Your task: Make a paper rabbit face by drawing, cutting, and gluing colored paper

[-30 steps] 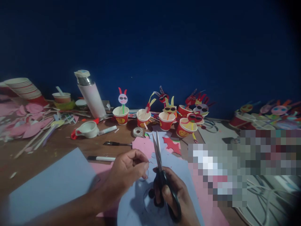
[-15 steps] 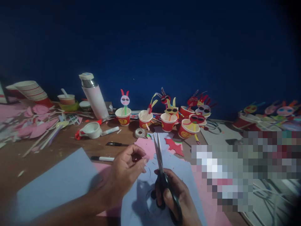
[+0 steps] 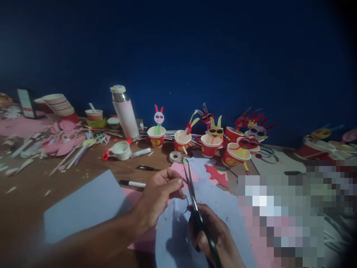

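Note:
My right hand (image 3: 216,234) grips black-handled scissors (image 3: 192,188), thumb and fingers in the loops. The blades point away from me and stand slightly apart. Just left of them, my left hand (image 3: 163,193) pinches its thumb and index finger together beside the blades. What lies in that pinch is too small and dim to name. Under both hands spreads a pale blue sheet (image 3: 223,208) with dark drawn marks, on top of pink paper (image 3: 142,238). Beyond the fingers lie a pink paper piece (image 3: 176,169) and a jagged red cutout (image 3: 216,176).
Red paper cups (image 3: 156,139) with paper-faced straw figures line the back. A white flask (image 3: 125,115), a tape roll (image 3: 175,156), a white cup (image 3: 119,150), a marker (image 3: 134,184) and a black cutter (image 3: 146,168) stand or lie nearby. Pink scraps (image 3: 65,139) cover the left.
My view has turned a little left, so the scene sits farther right. The scissor blades have come closer to my left hand's fingertips. Both hands keep their grips.

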A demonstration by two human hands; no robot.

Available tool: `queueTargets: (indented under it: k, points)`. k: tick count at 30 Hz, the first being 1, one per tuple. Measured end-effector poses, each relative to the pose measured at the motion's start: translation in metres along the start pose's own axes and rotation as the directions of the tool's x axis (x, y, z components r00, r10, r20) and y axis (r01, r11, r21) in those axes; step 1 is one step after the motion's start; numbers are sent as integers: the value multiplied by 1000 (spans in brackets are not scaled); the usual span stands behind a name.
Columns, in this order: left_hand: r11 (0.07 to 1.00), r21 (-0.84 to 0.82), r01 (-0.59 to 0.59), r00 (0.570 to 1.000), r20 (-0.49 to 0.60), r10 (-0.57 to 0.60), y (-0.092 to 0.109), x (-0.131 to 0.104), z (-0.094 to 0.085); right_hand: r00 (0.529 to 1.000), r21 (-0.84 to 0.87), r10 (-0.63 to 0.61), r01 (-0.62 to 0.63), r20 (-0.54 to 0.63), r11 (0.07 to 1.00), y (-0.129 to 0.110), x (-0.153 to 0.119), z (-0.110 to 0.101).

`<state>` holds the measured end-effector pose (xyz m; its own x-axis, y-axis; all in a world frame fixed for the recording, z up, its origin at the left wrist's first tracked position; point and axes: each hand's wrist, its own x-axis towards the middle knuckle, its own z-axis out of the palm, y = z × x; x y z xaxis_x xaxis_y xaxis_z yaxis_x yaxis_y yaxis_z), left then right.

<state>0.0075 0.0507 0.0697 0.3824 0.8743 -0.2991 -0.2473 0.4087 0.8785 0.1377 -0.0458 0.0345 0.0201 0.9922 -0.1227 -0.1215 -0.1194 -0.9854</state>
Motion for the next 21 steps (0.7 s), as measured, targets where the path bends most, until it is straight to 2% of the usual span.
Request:
queueTargets:
  k: [7,12,17,21]
  points:
    - [986,27,-167,986,26,166,-1,0,-2,1000,26,-14,14,3,1000,4,0,-4]
    - [987,-30,-158,977,138,161,1,-3,-2,997,40,-28,25,74,999,4,0,-4]
    - [977,-13,-214,964,159,213,5,-5,-1,989,57,-42,35,143,998,18,1,-6]
    - [966,7,-257,948,197,250,4,-3,-3,987,72,-57,46,150,996,25,2,-9]
